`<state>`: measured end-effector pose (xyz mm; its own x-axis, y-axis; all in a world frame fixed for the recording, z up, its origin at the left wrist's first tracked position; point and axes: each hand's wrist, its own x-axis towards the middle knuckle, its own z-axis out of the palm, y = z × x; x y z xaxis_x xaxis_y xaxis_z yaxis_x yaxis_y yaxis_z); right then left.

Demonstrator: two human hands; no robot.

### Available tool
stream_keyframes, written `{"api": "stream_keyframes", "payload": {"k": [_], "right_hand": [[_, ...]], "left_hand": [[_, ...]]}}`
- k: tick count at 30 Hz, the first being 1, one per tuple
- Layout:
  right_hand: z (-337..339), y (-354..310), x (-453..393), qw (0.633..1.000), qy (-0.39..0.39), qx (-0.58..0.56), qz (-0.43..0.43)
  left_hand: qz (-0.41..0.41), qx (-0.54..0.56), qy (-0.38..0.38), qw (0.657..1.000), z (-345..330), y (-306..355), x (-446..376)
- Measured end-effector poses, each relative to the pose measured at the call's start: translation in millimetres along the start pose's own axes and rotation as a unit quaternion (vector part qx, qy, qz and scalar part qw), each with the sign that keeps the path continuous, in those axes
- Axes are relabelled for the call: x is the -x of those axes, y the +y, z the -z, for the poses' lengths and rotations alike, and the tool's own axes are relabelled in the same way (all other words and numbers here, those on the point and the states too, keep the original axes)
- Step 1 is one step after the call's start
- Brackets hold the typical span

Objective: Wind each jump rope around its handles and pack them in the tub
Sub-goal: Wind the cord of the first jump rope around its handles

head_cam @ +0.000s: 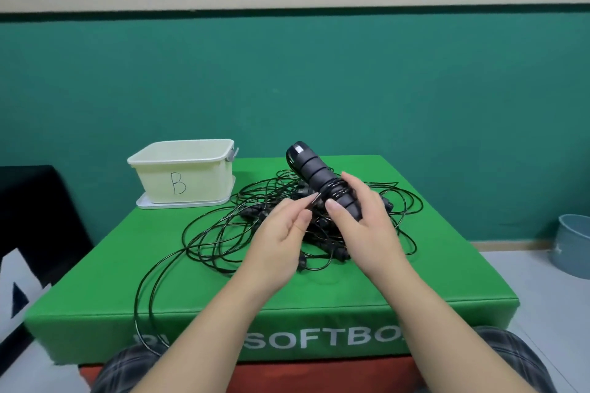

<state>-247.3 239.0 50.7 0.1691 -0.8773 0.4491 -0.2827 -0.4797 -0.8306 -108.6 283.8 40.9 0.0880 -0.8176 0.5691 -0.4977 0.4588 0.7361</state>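
Winding is under way: the left hand (281,233) pinches the black cord (314,199), while the right hand (360,214) grips the paired handles (319,174), a few turns on. Loose ropes (223,233) lie beneath. Next: another tight wrap. The tub (182,175) waits at ten o'clock.

Tub (178,183) mouth open (rope tangle (255,226) beside)

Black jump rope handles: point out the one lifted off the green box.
The ribbed black handle gripped by the right hand; the others lie among tangled cord.
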Motion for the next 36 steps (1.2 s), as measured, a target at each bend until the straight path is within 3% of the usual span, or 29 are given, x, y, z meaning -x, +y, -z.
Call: {"api": "stream_keyframes", "payload": {"k": [3, 6, 11, 15, 18, 21, 25, 31, 36], "right_hand": [[-8.6, 0.7, -6.5, 0.991, 0.005, -0.126, -0.046], [-10.7, -3.9, -6.6, 0.948, -0.012, -0.300, -0.108], [-7.2, -12.7, -0.8, 0.905, -0.066, -0.393, -0.148], [-8.7, -13.3, 10.1, 0.901, -0.092, -0.393, -0.160], [-17.9, -11.7, 16.4, 0.931, -0.087, -0.330, -0.128], [-24.7, -2.0, 15.9, 0.982, -0.016, -0.188, -0.010], [-26.3, 1.4, 17.9, 0.986, 0.038, -0.012, 0.164], [-35.9, 7.9, 33.1, 0.985, -0.103, 0.094, 0.104], [-31.7, 13.0, 31.8, 0.962, -0.174, 0.198, 0.073]], "left_hand": [[-0.006, -0.010, 0.019, 1.000, 4.5, 1.8, -10.4], [0.039, -0.036, 0.058, 0.997, 3.5, 4.0, -14.7], [0.105, -0.064, 0.072, 0.990, -1.3, -2.7, -17.1], [0.156, 0.113, 0.000, 0.981, 2.3, -5.3, -8.8], [0.177, 0.163, 0.035, 0.970, 9.7, -3.5, -1.0], [0.171, 0.134, 0.123, 0.968, 13.0, -2.4, 3.8], [0.153, 0.075, 0.185, 0.968, 8.4, -4.5, 10.9], [0.188, 0.003, 0.209, 0.960, 4.2, -15.5, 21.3], [0.141, -0.039, 0.173, 0.974, 4.3, -22.4, 28.1]]}}
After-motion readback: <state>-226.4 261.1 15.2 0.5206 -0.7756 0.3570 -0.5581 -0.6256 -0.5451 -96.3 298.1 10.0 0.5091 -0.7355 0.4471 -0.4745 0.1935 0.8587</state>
